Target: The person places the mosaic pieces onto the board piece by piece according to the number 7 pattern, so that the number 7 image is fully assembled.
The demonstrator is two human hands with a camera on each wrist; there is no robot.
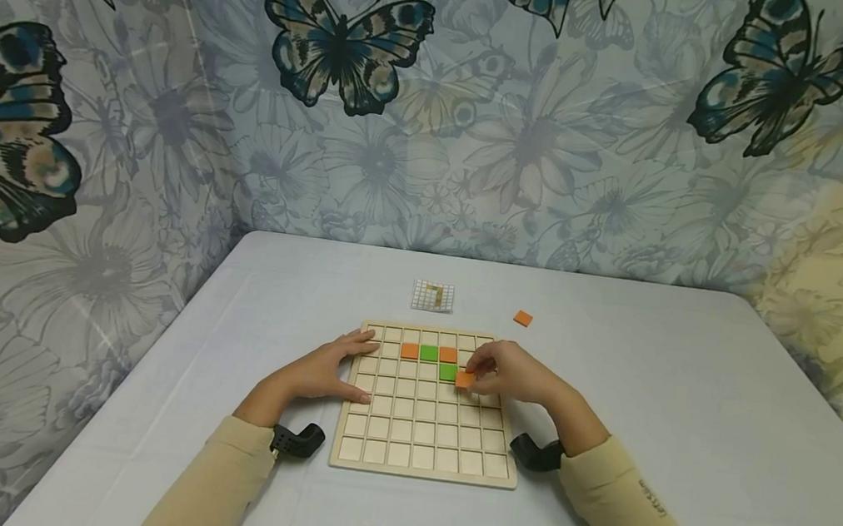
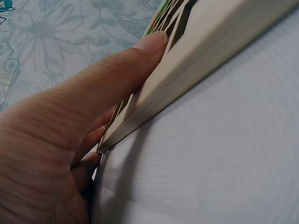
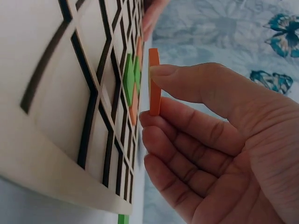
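A square wooden grid board (image 1: 420,473) lies on the white table. Three tiles sit in a row in its upper cells: an orange tile (image 1: 409,351), a green tile (image 1: 429,353) and another orange tile (image 1: 448,355). A second green tile (image 1: 448,372) sits below the right-hand one. My right hand (image 1: 517,373) pinches a loose orange tile (image 3: 154,81) between thumb and fingers, held on edge to the camera just above the grid. My left hand (image 1: 322,367) rests on the board's left side, thumb (image 2: 149,44) on the rim and fingers spread.
Behind the board lies a small card (image 1: 433,296) printed with a coloured grid. A spare orange tile (image 1: 523,318) is on the table at the back right. Something green (image 3: 123,219) shows past the board's edge in the right wrist view. Patterned butterfly cloth (image 1: 538,139) hangs behind the table.
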